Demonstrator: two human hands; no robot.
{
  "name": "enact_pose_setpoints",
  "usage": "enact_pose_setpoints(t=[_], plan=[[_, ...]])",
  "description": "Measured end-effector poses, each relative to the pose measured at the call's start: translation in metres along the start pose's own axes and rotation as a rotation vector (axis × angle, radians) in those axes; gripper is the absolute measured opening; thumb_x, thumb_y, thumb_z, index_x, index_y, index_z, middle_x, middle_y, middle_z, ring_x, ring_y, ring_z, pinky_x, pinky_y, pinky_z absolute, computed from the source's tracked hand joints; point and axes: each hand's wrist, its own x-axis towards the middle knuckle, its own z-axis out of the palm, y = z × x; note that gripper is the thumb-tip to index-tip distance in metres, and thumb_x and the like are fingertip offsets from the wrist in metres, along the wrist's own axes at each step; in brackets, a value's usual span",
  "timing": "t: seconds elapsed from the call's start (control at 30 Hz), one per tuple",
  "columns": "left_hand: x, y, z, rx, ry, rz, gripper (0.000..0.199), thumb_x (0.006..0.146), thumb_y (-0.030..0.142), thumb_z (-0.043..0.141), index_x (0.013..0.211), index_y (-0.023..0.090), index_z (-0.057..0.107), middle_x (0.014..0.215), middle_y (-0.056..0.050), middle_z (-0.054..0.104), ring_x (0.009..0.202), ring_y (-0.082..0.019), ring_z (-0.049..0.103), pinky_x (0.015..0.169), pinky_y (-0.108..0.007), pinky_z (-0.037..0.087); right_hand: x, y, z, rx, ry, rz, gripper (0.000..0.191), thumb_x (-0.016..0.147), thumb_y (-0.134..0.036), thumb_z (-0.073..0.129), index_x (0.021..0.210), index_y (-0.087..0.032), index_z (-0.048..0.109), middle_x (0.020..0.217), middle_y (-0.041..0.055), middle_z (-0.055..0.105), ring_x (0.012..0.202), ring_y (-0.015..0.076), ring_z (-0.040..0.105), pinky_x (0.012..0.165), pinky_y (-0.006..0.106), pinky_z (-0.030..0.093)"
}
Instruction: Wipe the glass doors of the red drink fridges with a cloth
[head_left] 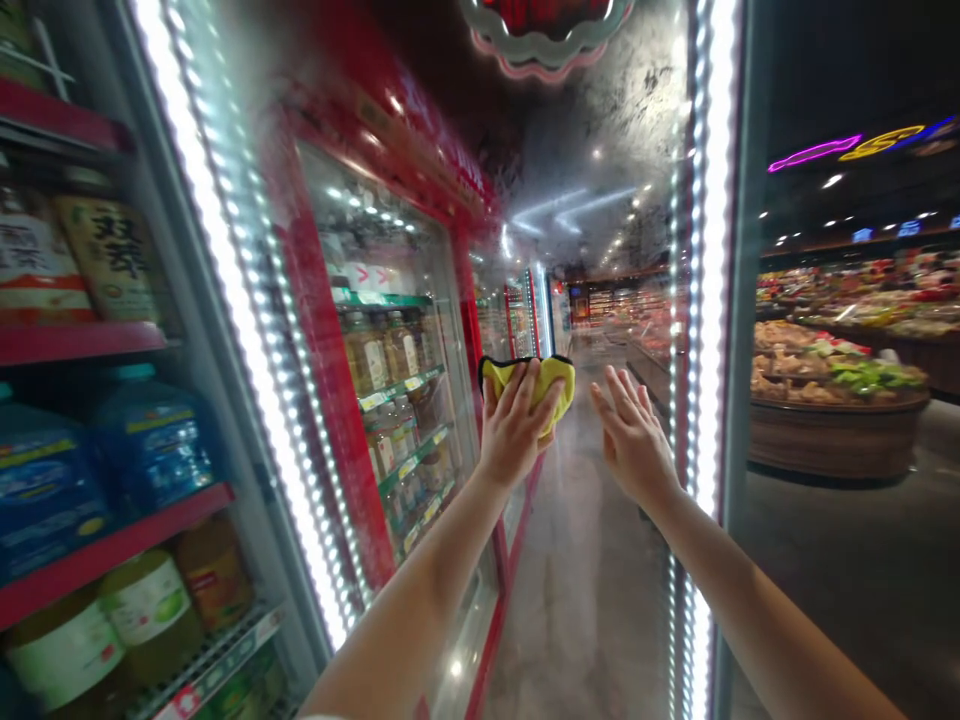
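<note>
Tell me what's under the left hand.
Under the left hand is a dark-edged yellow cloth. The hand covers part of it, and whatever lies directly behind the cloth cannot be seen.

The glass pane (592,130) bars both hands straight ahead, but along its surface there is free room from the left hand (517,410) and yellow cloth (559,385) up toward 12 o'clock, and a gap at 3 before the right hand (630,440). Farther toward 3, the right light strip (709,350) stands in the way; open floor (825,560) lies past it at 4. Toward 9, the left light strip (262,400) and loaded shelves (82,345) block passage.
</note>
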Motion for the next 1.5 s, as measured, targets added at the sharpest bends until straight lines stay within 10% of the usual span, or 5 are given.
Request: enact_pose_setpoints(t=[0.27,0.5,0.77,0.97,1.5], plan=[[-0.01,-0.049,-0.03,-0.024,0.176,-0.38,0.075,0.091,0.024,0.065,0.159,0.031,0.034,0.17,-0.012,0.027,0.156,-0.034,0.028,0.125,-0.062,0.021,0.001,-0.032,0.009,0.0,-0.013,-0.065,0.083,0.098,-0.004,0.045,0.165,-0.036,0.006,0.17,0.0068,0.023,0.156,0.0269,0.023,0.124,0.059,0.032],[-0.027,-0.042,-0.024,-0.007,0.013,-0.045,0.069,0.089,0.024,0.068,0.153,0.031,0.044,0.166,-0.012,0.037,0.154,-0.03,0.034,0.128,-0.056,0.02,0.007,-0.056,0.02,-0.063,-0.051,-0.092,0.082,0.095,-0.001,0.046,0.165,-0.032,0.015,0.168,0.0094,0.028,0.155,0.0269,0.027,0.125,0.058,0.03],[-0.026,-0.087,-0.048,-0.013,0.236,-0.409,0.073,0.093,0.021,0.061,0.159,0.028,0.033,0.169,-0.014,0.028,0.156,-0.033,0.029,0.122,-0.058,0.033,0.004,-0.061,0.025,-0.12,-0.055,-0.065,0.087,0.096,-0.003,0.048,0.165,-0.036,0.006,0.169,0.0053,0.023,0.154,0.0255,0.028,0.126,0.056,0.028],[-0.062,-0.06,-0.029,-0.001,0.015,-0.048,0.074,0.087,0.02,0.07,0.155,0.032,0.042,0.165,-0.013,0.038,0.154,-0.031,0.033,0.126,-0.056,0.027,0.002,-0.059,0.027,-0.12,-0.043,-0.078,0.087,0.095,-0.002,0.047,0.165,-0.037,0.007,0.169,0.0069,0.022,0.154,0.0267,0.029,0.125,0.057,0.029],[-0.084,-0.096,-0.046,-0.031,0.021,-0.117,0.072,0.089,0.019,0.067,0.155,0.034,0.041,0.165,-0.012,0.038,0.154,-0.031,0.034,0.126,-0.06,0.021,0.018,-0.123,0.032,-0.038,-0.11,-0.073,0.074,0.091,0.003,0.044,0.157,-0.028,0.041,0.167,0.0095,0.029,0.155,0.0272,0.024,0.124,0.057,0.032]])
